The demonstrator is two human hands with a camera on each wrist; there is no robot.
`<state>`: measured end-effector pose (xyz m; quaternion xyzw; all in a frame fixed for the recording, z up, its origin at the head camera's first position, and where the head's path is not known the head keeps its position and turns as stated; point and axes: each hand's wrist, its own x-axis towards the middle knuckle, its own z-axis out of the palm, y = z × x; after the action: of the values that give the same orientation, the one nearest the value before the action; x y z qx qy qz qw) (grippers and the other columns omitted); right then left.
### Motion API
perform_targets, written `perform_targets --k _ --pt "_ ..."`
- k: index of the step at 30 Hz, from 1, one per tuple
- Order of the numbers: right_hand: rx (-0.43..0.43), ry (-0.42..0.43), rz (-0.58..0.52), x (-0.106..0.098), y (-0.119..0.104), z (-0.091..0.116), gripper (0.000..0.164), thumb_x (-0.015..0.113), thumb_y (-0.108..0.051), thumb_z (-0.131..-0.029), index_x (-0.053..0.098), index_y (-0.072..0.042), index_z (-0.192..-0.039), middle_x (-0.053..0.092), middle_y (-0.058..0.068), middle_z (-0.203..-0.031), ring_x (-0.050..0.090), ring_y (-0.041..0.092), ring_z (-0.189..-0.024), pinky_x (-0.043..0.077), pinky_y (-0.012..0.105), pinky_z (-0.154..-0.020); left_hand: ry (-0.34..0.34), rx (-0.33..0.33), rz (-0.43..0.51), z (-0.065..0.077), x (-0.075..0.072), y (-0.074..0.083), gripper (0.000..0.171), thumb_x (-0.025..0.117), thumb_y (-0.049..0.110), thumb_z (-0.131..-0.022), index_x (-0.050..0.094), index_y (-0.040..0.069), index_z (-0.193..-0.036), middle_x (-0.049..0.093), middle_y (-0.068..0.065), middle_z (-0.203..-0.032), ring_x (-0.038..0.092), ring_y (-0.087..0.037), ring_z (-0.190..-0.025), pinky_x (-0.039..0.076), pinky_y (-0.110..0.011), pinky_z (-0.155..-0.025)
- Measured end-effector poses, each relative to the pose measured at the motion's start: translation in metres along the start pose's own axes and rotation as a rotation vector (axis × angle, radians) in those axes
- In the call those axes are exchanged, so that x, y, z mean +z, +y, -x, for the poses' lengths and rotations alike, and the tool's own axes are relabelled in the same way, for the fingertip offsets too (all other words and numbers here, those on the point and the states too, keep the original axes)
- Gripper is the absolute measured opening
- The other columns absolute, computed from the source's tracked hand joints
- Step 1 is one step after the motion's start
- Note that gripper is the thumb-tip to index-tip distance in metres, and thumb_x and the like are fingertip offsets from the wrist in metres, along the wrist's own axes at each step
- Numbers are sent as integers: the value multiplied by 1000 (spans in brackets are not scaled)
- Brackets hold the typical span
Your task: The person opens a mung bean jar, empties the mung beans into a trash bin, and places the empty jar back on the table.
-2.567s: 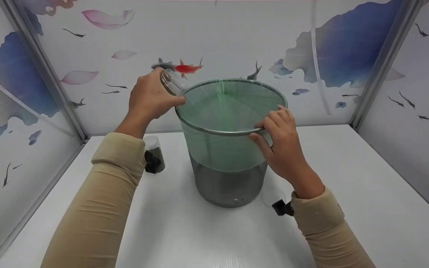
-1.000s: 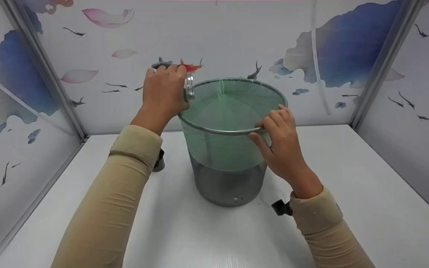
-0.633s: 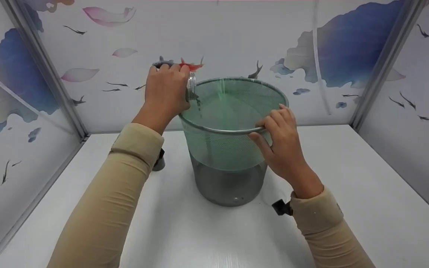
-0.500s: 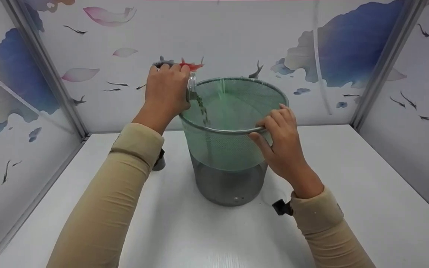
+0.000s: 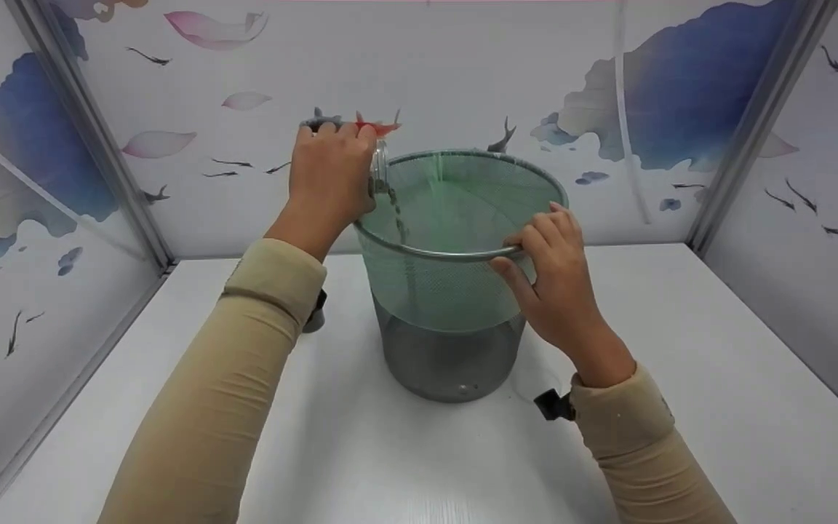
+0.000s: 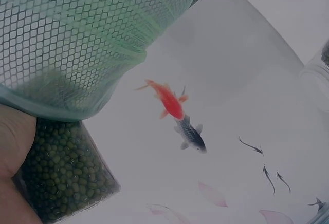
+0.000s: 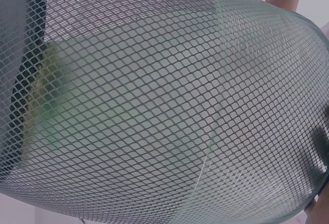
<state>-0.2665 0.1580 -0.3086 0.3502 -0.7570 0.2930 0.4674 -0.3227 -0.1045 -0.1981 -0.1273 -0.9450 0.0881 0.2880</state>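
White table (image 5: 419, 466) under the bin (image 5: 455, 360), patterned wall (image 5: 448, 65) behind it. At its left, the left hand (image 5: 328, 175) grips a tilted jar (image 5: 381, 164) spilling beans (image 6: 69, 172) into the bin; the right hand (image 5: 557, 284) grips its near-right rim (image 5: 448, 255).

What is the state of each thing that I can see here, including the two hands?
Bin: upright on the table.
Green bag: lining the bin, folded over its rim.
Jar: open, tipped toward the bin.
Beans: some in the jar, some falling into the bin.
Left hand: gripping the jar.
Right hand: holding the bin's rim.
Second container: on the table, mostly hidden.
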Motion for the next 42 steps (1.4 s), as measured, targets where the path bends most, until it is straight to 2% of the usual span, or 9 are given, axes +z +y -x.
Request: perform_targets --k 8,16,29,42 --pt "-7 6 9 0 0 0 45 51 -46 -98 60 -3 -91 51 10 -86 44 28 -87 22 53 -115 -11 12 -17 -1 -1 3 61 76 22 -79 51 3 -132 61 -19 -128 55 -40 -115 41 -57 -101" --pt "-11 7 14 0 1 0 45 51 -46 -98 59 -3 -91 50 10 -86 44 28 -87 22 53 -115 10 30 -55 -1 -1 5 57 75 19 -81 52 2 -130 60 -20 -128 55 -41 -116 43 -57 -101" --pt "-4 -3 1 0 0 -1 43 50 -45 -99 59 -3 -92 50 9 -86 45 27 -88 21 53 -115 17 33 -48 0 0 4 58 75 19 -79 53 2 -130 61 -18 -127 55 -40 -116 43 -57 -99" --pt "-8 1 7 0 0 0 44 50 -45 -99 59 -3 -92 51 9 -86 46 27 -87 22 53 -115 22 35 -67 0 1 7 53 72 17 -83 52 3 -130 60 -18 -128 55 -40 -116 42 -57 -101"
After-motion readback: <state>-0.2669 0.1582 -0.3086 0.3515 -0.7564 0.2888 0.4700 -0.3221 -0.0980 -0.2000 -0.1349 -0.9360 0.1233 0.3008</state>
